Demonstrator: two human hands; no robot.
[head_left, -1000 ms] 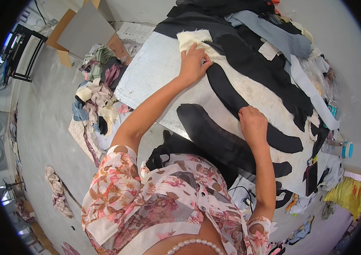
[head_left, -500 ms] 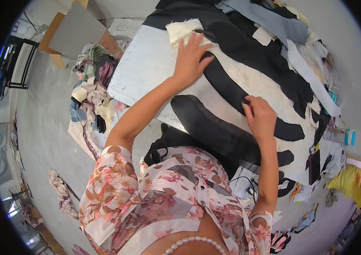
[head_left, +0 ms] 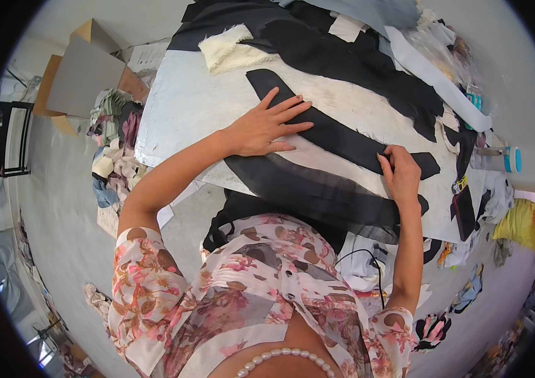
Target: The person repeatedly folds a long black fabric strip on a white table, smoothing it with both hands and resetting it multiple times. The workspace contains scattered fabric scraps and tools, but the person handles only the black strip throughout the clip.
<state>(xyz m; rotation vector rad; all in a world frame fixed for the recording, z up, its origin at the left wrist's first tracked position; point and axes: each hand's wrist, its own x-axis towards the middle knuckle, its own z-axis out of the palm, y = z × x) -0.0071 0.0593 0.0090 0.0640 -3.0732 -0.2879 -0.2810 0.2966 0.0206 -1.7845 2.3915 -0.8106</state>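
Observation:
A long, curved black fabric strip (head_left: 337,134) lies slantwise over the pale tabletop (head_left: 182,104). My left hand (head_left: 266,127) rests flat with spread fingers, its fingertips on the strip's upper left part. Near the strip's right end, my right hand (head_left: 402,173) pinches its lower edge between thumb and fingers. Closer to my body lies a second curved black piece (head_left: 318,189), with a sheer edge hanging over the table's near side. A cream fabric scrap (head_left: 233,53) with frayed edges sits beyond the strip's left end.
Large black cloth (head_left: 356,72) covers the far side of the table. A white strip (head_left: 434,79) and a clear cup with a blue rim (head_left: 497,160) are at the right, near a dark phone-like object (head_left: 463,214). Fabric scraps (head_left: 116,157) and a cardboard box (head_left: 81,79) stand left.
My left hand has come down toward me onto the strip, its fingers spreading. The right hand has slid rightward along the strip, which now lies straighter. The whole view has shifted slightly.

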